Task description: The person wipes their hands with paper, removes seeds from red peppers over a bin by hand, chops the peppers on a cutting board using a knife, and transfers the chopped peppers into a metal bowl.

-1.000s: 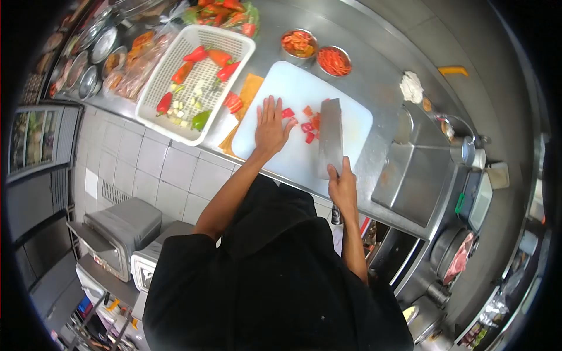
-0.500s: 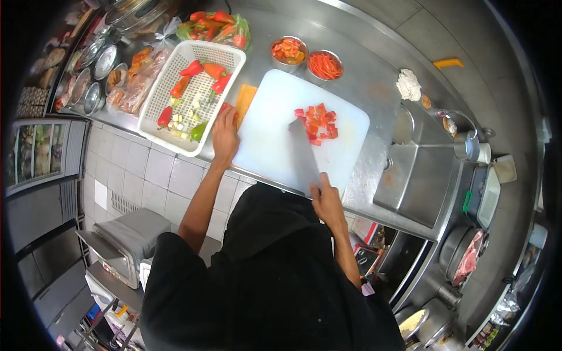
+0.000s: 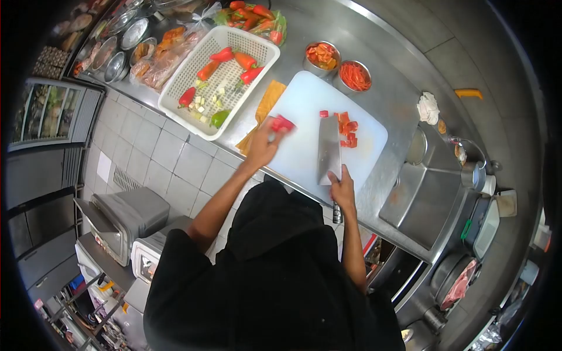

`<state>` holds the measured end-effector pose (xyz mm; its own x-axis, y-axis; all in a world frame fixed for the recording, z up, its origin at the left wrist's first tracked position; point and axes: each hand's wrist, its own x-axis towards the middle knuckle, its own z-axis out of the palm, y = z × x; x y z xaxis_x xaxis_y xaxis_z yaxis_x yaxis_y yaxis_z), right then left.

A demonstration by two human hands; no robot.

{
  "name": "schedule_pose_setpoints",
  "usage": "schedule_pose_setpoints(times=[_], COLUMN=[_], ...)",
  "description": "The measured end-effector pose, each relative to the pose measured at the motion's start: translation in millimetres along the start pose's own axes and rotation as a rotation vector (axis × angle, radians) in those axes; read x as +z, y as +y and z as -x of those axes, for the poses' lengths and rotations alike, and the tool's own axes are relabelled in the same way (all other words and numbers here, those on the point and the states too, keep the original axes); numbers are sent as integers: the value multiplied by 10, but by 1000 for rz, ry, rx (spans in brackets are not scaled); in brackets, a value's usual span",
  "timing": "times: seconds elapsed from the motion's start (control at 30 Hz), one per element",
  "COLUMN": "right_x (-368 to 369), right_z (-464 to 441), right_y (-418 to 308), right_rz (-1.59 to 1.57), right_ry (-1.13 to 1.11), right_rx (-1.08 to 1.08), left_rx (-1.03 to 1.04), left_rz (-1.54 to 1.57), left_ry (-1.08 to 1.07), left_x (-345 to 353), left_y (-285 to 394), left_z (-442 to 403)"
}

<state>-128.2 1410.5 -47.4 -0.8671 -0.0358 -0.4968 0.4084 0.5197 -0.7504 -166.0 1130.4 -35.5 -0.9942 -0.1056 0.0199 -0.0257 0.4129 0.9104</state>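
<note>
My left hand (image 3: 263, 146) is closed on a red pepper piece (image 3: 283, 124), blurred by motion, over the left part of the white cutting board (image 3: 304, 99). My right hand (image 3: 343, 190) grips a cleaver (image 3: 329, 151), its wide blade pointing away from me over the board. Just right of the blade lie cut red pepper pieces (image 3: 349, 130), with one more piece near the blade's far end. An orange-brown cloth (image 3: 270, 100) sits along the board's left edge.
Left of the board stands a white basket (image 3: 165, 99) with peppers and pale cubes. Two metal bowls, one with pepper pieces (image 3: 321, 54), one with red strips (image 3: 355, 76), stand behind it. A sink (image 3: 421, 202) is at right, near a white cloth (image 3: 428, 108).
My left hand has come from the board's left side onto it with the red pepper piece. The cleaver has shifted from the pieces' near left to an upright line beside them. The camera view has shifted.
</note>
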Motion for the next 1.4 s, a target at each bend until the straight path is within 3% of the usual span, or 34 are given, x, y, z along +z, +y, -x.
schedule_pose_setpoints(times=[0.03,0.1,0.13,0.2,0.23,0.27,0.3,0.33,0.37,0.43,0.47,0.53,0.63,0.83,1.3,1.4], right_x=[-27,-38,-43,-61,-69,-53,-20,9,32,103,160,238,277,102,160,329], right_z=[-8,20,35,41,49,66,98,170,236,368,371,401,319,153,19,-201], right_y=[-37,-107,-126,-130,-130,-134,-149,-192,-262,-506,-513,-644,-682,-645,-715,-591], right_rz=[8,30,49,95,138,136,218,305,306,288,312,353,464,610,647,599], right_ry=[-17,-1,19,6,-9,-3,56,111,116,62,53,26,-2,-52,-253,-148], right_rx=[14,21,32,-37,-108,-98,-230,-360,-351,-354,-376,-384,-416,-509,-356,-467], left_rx=[-92,-643,-644,-578,-531,-393,-244,-166,97,114,114,397,449,423,404,394], left_rz=[507,1075,1079,675,724,341,-37,-272,-388,-326,-324,-369,-406,-410,-471,-464], left_ry=[-162,-449,-449,-383,-336,-270,-202,-93,97,220,215,90,97,136,70,61], left_x=[183,348,446,733,720,686,598,537,531,489,490,503,548,602,580,578], left_y=[-21,29,-100,-549,-601,-662,-525,-308,-322,-203,-257,-423,-490,-460,-436,-431], left_z=[-37,-24,-42,-127,-146,-176,-208,-202,-146,-143,-129,-65,-55,-33,-71,-35])
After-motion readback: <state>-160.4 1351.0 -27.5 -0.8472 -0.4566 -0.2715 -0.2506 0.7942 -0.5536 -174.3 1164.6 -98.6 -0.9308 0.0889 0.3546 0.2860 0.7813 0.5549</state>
